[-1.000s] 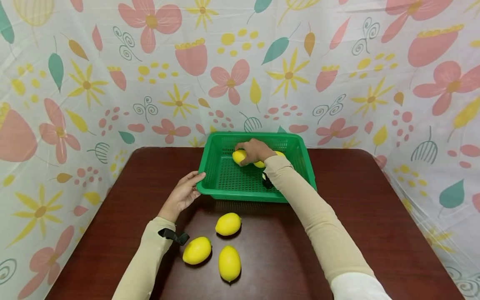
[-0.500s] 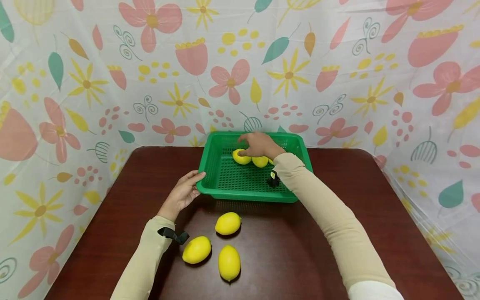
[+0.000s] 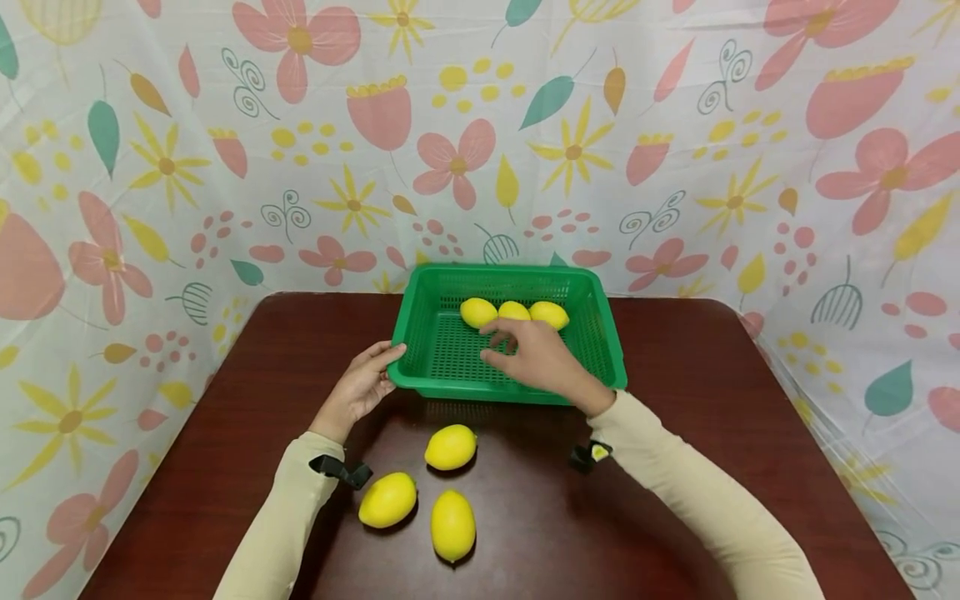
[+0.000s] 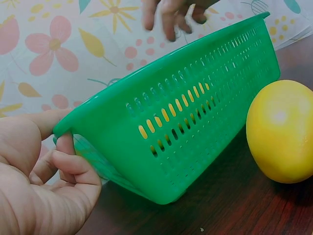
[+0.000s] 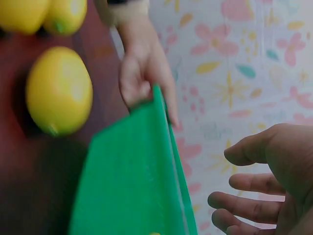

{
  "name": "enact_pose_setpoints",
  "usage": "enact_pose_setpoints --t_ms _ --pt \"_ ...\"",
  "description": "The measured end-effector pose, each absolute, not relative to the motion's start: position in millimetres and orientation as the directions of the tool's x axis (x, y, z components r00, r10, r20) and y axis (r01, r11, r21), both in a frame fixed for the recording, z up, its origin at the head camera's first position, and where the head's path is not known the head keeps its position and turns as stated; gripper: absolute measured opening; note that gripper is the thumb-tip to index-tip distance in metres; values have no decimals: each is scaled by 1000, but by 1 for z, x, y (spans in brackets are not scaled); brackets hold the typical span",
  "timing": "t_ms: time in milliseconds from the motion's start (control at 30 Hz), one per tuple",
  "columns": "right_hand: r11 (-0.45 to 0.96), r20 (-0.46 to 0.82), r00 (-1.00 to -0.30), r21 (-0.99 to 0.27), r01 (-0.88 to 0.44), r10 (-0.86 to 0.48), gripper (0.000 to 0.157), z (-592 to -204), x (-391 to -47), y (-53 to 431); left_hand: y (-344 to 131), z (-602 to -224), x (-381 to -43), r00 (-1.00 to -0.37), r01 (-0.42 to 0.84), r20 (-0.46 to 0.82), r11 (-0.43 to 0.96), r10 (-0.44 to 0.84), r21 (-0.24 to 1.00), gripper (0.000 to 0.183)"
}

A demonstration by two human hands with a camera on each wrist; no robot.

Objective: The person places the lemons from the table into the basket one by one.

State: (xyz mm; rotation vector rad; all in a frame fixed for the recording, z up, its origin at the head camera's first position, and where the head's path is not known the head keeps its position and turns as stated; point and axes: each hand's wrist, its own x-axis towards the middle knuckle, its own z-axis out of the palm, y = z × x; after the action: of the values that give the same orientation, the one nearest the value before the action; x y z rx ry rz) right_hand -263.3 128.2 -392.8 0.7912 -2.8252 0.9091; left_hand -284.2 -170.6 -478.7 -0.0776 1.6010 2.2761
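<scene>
A green plastic basket (image 3: 510, 387) with slotted walls stands at the back of the table. Along its far side lie three lemons, the left one (image 3: 478, 312), the middle one (image 3: 513, 312) and the right one (image 3: 550, 314). My left hand (image 3: 358, 387) pinches the basket's near left corner, thumb over the rim and fingers curled beneath, as the left wrist view shows. Over the basket's front part hovers my right hand (image 3: 536, 354), holding nothing, its fingers loosely bent and apart in the right wrist view.
Three more lemons lie on the dark wooden table (image 3: 675, 500) in front of the basket: one nearest it (image 3: 451, 447), one at the left (image 3: 388, 500) and one closest to me (image 3: 453, 526). A flowered cloth (image 3: 480, 125) hangs right behind the table.
My right hand has let go of the left lemon in the basket and drawn back toward me, uncovering the other two lemons there. My left hand stays on the basket corner.
</scene>
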Motion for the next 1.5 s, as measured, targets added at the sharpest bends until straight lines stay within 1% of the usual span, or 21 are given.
enact_pose_setpoints --t_ms 200,367,533,667,833,1100,1300,1500 --pt "637 264 -833 -546 -545 -487 33 -401 -214 127 -171 -477 -285 -934 -319 -244 -296 262 901 14" --pt "630 264 -813 -524 -573 -519 34 -408 -179 122 -170 -477 -284 -931 -323 -248 -291 266 900 16" --pt "637 244 -788 -478 -604 -565 44 -426 -152 114 -170 -477 -283 -930 -329 -258 -285 260 900 18" --pt "655 169 -790 -472 -590 -589 55 -441 -134 106 -171 -477 -283 -931 -329 -257 -290 259 899 17" --pt "675 103 -783 -447 -587 -613 66 -458 -120 96 -170 -476 -283 -933 -324 -250 -295 260 899 14" --pt "717 67 -776 -337 -610 -628 73 -469 -105 84 -170 -476 -282 -933 -324 -252 -293 258 899 15" --pt "743 102 -776 -238 -626 -622 73 -476 -102 78 -171 -477 -282 -934 -327 -258 -296 249 898 14" --pt "743 111 -777 -234 -627 -620 68 -481 -102 73 -170 -477 -282 -934 -324 -253 -301 254 897 13"
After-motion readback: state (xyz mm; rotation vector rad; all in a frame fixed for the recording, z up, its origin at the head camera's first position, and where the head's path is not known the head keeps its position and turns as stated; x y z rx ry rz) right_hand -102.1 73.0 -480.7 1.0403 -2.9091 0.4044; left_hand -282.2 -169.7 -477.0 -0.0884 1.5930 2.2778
